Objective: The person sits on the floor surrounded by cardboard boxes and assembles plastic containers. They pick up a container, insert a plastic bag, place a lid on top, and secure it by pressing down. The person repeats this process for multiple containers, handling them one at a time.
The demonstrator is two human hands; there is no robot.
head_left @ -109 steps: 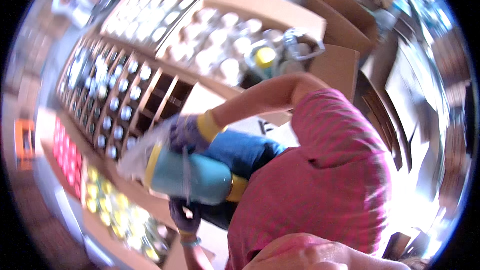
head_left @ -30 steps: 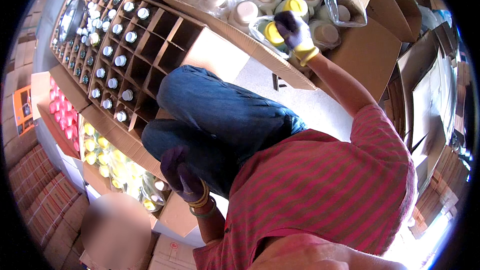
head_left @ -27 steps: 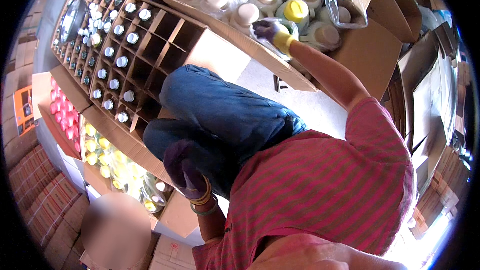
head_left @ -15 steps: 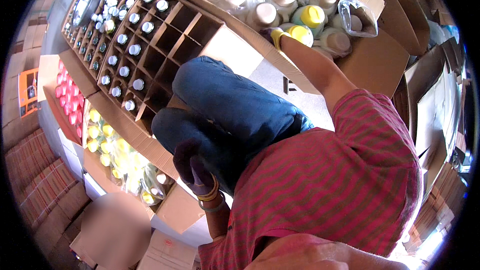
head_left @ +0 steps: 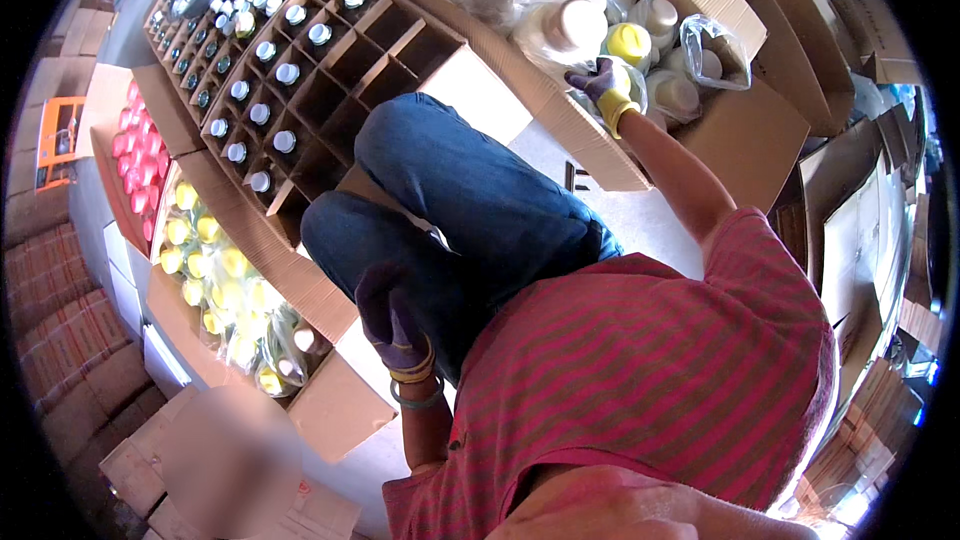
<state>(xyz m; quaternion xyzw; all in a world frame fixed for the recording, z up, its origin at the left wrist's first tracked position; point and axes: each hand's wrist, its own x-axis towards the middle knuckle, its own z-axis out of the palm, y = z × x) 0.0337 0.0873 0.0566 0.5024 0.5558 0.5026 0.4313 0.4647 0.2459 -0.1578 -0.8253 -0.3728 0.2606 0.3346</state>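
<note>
My right hand, in a purple and yellow glove, is closed at the side of a large bottle with an off-white cap. This bottle sits higher than its neighbours and is wrapped in clear plastic. Part of the grip is hidden. Beside the hand, a yellow-capped bottle stands among several white-capped ones in an open cardboard box. My left hand, gloved too, lies along my thigh with its fingers extended and nothing visible in it.
Left of my knees is a divided carton of bottles with pale caps. Nearer stand a box of yellow-capped bagged bottles and one with red caps. Box flaps spread on the right. Stacked cartons line the left.
My right hand has come up from behind the box wall and moved right. The large off-white-capped bottle now stands higher beside it. My left hand stays on my thigh.
</note>
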